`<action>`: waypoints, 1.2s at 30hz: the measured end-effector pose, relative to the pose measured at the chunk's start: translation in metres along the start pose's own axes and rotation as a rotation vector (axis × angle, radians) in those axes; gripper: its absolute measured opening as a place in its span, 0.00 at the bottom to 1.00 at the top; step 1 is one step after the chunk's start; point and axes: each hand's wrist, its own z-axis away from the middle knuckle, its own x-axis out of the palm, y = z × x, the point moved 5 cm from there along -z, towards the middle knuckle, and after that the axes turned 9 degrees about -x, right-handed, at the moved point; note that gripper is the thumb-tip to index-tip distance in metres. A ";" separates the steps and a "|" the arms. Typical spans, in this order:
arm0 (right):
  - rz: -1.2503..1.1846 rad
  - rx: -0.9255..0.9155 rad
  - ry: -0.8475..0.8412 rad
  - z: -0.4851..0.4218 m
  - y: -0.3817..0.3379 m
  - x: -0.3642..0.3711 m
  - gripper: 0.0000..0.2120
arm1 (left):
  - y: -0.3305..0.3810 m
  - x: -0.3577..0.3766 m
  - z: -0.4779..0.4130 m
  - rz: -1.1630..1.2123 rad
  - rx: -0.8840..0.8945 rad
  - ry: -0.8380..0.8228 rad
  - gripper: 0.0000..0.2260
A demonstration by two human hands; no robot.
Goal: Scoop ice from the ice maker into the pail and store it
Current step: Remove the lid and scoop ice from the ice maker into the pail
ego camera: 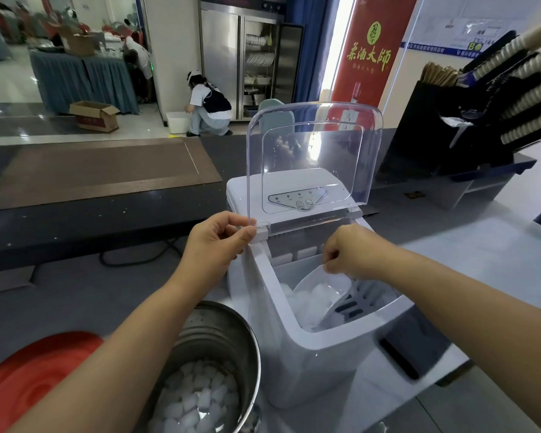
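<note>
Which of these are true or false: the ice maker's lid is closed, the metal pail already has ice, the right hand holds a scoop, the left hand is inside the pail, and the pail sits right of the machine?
1. The lid is closed. False: it stands raised and open.
2. The pail already has ice. True.
3. The right hand holds the scoop. True.
4. The left hand is inside the pail. False: its fingers pinch the lid's edge.
5. The pail sits right of the ice maker. False: it sits left.

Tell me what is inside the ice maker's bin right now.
Inside the ice maker lie ice cubes and a clear scoop held by the right hand. A slotted basket wall shows at right. The bin's floor is covered by ice.
</note>
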 end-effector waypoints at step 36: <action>-0.554 0.169 0.216 0.018 0.016 0.013 0.13 | 0.003 0.001 0.004 -0.017 -0.031 0.008 0.03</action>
